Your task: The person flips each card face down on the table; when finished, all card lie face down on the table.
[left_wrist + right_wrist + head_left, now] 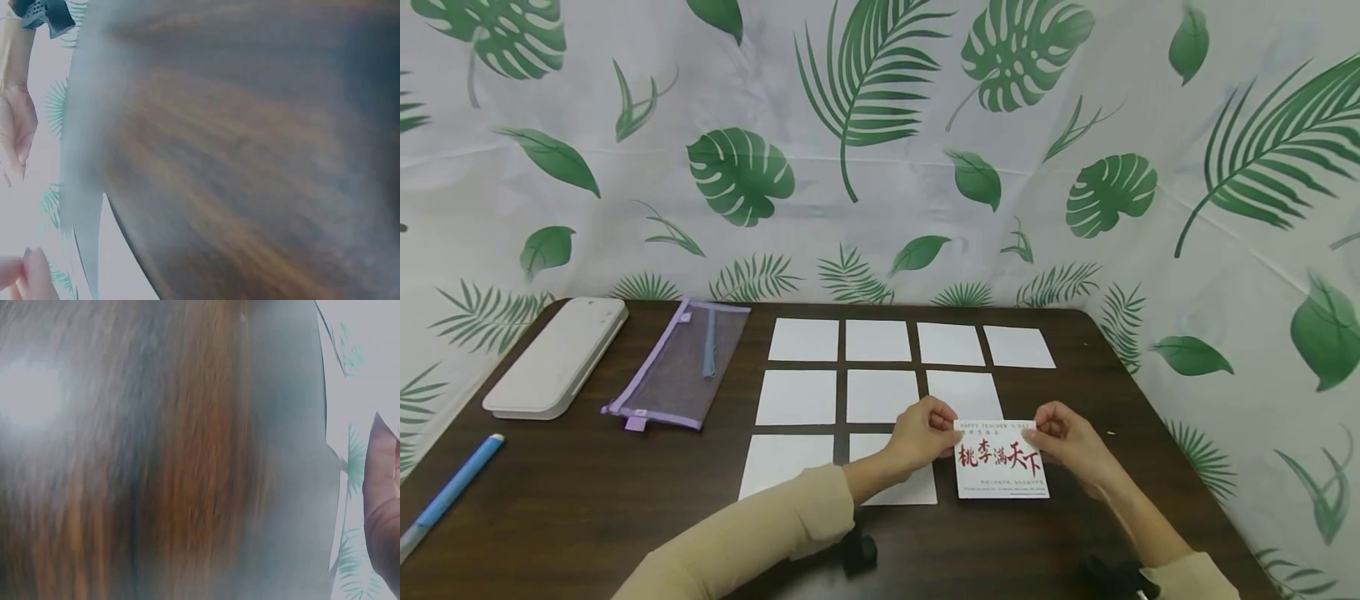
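Note:
Both hands hold a printed greeting card [1002, 479] with red characters and small "Happy Teacher's Day" lettering. My left hand [922, 435] pinches its upper left corner; my right hand [1070, 442] pinches the upper right one. The card faces me, right of the front row of blank white cards [790, 458]. Behind it is another white card [964, 393], partly covered. In the left wrist view, fingertips of the left hand [34, 278] show at the lower left edge. The right wrist view has only part of the right hand [382, 506] at its edge.
Several white cards lie in rows on the dark wooden table [647, 492]. Left of them are a mesh zip pouch [681, 367] with a blue pen inside, a white case [553, 358] and a blue pen [456, 487]. A leaf-patterned cloth [880, 233] hangs behind.

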Action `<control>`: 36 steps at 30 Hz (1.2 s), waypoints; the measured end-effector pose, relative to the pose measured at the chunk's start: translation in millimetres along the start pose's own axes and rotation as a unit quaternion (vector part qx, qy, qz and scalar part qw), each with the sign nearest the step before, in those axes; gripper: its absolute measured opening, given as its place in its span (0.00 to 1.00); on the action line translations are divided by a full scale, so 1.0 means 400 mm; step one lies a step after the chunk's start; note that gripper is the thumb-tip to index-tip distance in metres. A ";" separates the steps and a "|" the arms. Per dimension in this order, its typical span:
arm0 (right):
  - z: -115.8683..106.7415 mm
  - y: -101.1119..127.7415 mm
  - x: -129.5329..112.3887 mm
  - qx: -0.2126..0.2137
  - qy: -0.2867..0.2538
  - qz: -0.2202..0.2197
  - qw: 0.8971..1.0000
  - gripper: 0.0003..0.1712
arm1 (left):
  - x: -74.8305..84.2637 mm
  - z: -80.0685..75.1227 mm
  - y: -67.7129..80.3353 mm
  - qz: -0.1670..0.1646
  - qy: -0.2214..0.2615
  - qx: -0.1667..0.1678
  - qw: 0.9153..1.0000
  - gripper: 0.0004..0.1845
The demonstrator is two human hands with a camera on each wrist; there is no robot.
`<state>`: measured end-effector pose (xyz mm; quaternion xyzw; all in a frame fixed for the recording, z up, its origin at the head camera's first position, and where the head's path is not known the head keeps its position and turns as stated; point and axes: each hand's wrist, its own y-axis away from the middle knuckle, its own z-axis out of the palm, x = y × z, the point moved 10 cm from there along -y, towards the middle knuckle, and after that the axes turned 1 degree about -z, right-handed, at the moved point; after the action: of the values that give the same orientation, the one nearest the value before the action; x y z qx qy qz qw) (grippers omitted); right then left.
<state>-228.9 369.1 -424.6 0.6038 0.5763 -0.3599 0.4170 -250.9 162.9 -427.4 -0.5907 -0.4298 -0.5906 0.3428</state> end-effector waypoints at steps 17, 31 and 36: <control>0.165 0.069 -0.251 0.116 0.163 -0.258 0.945 0.16 | 0.100 -0.066 0.029 0.053 0.042 0.051 0.996 0.08; 0.168 0.125 -0.325 0.180 0.208 -0.387 0.880 0.20 | 0.177 -0.053 0.036 0.164 0.040 0.060 0.984 0.10; 0.106 0.110 -0.324 0.227 0.184 -0.344 0.892 0.15 | 0.161 -0.095 0.029 0.170 0.014 0.108 0.979 0.14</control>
<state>-193.0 279.3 -318.7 0.5014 0.7168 -0.4844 0.0054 -259.9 130.4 -359.9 -0.6066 -0.3792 -0.4819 0.5061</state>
